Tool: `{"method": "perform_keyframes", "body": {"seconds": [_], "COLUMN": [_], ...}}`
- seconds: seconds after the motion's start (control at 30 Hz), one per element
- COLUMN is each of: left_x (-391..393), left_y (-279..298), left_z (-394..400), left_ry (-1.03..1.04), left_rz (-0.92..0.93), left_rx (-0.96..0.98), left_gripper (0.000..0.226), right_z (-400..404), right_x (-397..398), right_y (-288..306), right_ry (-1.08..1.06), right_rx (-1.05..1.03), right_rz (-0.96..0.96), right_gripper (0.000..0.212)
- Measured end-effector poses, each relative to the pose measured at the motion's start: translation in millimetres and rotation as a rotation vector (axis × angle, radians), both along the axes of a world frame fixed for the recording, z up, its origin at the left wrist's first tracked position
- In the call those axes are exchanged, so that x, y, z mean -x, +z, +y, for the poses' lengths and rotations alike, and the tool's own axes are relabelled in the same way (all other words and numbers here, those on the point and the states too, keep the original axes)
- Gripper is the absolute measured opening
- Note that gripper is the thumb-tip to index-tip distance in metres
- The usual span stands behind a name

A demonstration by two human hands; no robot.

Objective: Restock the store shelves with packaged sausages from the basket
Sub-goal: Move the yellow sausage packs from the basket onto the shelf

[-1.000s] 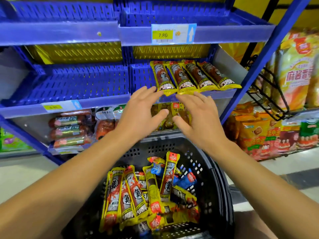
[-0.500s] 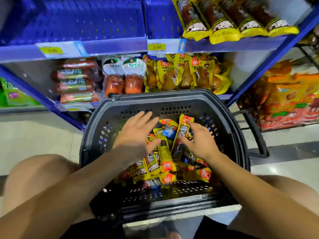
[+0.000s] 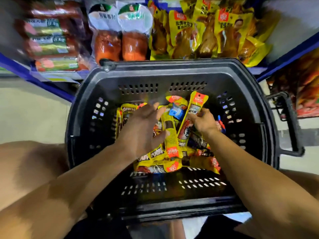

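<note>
A black plastic basket (image 3: 172, 75) stands in front of me, holding several yellow packaged sausages (image 3: 155, 164) in a loose pile. My right hand (image 3: 203, 122) grips one upright yellow sausage pack (image 3: 196, 105) with an orange top, tilted up out of the pile. My left hand (image 3: 143, 130) hovers over the left side of the pile with fingers spread, blurred, holding nothing that I can see. Another yellow pack (image 3: 170, 135) lies between the two hands.
The bottom shelf behind the basket holds red sausage logs (image 3: 51, 47), two round orange-red packs (image 3: 120, 44) and yellow chicken-leg packs (image 3: 207, 35). A blue shelf post (image 3: 290, 56) runs at right. The basket's handle (image 3: 288, 121) sticks out right. My knees flank the basket.
Both hands came down from the upper shelf into the basket. The view tilted down. My right hand closed around one sausage pack; my left hand spread over the pile.
</note>
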State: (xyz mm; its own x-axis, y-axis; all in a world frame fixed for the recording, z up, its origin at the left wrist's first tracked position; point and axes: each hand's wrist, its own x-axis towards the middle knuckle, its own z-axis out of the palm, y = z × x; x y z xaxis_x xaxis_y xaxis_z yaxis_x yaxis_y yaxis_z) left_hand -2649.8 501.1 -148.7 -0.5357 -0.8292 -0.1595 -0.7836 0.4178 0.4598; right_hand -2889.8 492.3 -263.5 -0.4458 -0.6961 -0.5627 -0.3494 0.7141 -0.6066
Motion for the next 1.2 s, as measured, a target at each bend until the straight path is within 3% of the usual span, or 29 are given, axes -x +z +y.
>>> {"method": "perform_keyframes", "body": {"seconds": [0.13, 0.37, 0.53, 0.6, 0.67, 0.83, 0.93, 1.03, 1.2], "left_x": [-2, -1, 0, -1, -2, -15, -27, -37, -44], "left_y": [-5, -9, -7, -9, -11, -18, -24, -30, -34], "left_z": [0, 3, 6, 7, 7, 2, 2, 4, 5], "left_ry": [-0.008, 0.134, 0.296, 0.333, 0.373, 0.461, 0.512, 0.535, 0.542], "left_rz": [-0.019, 0.126, 0.353, 0.439, 0.491, 0.512, 0.53, 0.529, 0.524], "left_rx": [-0.027, -0.184, -0.444, -0.49, -0.489, -0.508, -0.566, -0.6, -0.63], "left_gripper": [0.075, 0.072, 0.07, 0.056, 0.042, 0.018, 0.02, 0.026, 0.025], "right_z": [4, 15, 24, 25, 23, 17, 6, -15, -29], "right_x": [-1, -22, -58, -73, -78, -52, -32, -21, -26], "right_y": [5, 83, 122, 123, 117, 74, 43, 21, -10], "right_ry": [-0.056, 0.118, 0.029, -0.026, 0.014, 0.251, 0.35, 0.414, 0.546], "right_rx": [0.086, 0.406, 0.461, 0.44, 0.428, 0.316, 0.293, 0.253, 0.235], "right_rz": [-0.061, -0.053, -0.421, -0.58, -0.602, -0.179, 0.025, 0.136, 0.26], "right_gripper": [0.023, 0.029, 0.021, 0.02, 0.019, 0.041, 0.06, 0.072, 0.07]}}
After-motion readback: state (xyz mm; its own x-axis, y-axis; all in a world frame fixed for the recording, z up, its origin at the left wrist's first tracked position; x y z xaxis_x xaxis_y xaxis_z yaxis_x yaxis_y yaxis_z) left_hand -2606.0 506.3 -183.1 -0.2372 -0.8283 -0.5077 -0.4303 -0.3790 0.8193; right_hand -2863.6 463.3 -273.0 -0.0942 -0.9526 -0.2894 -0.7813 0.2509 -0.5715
